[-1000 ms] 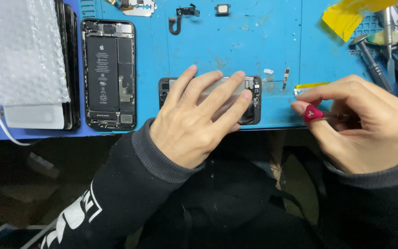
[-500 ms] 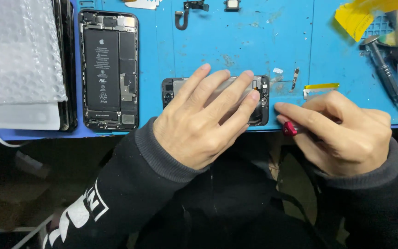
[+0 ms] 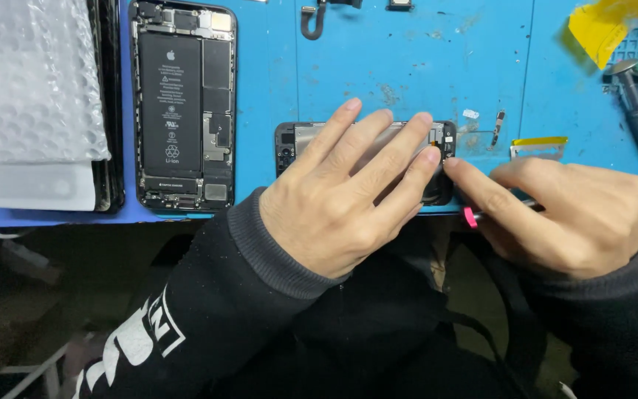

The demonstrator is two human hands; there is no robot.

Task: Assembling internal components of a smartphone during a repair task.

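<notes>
While the left hand (image 3: 341, 196) lies flat, fingers spread, pressing the thin, glossy black phone panel (image 3: 292, 140) beneath it, long axis left-to-right, the right hand (image 3: 566, 214) pinches a slim red-tipped tool (image 3: 471, 216) beside its right end.

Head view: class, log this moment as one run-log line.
left hand: flat on black phone screen panel | right hand: pinching red-tipped tool, forefinger at panel's right end | surface: blue work mat

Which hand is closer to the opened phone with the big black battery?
Left. The left hand rests just right of the opened phone, pressing a smaller phone part. The right hand is farther right, beyond it.
</notes>
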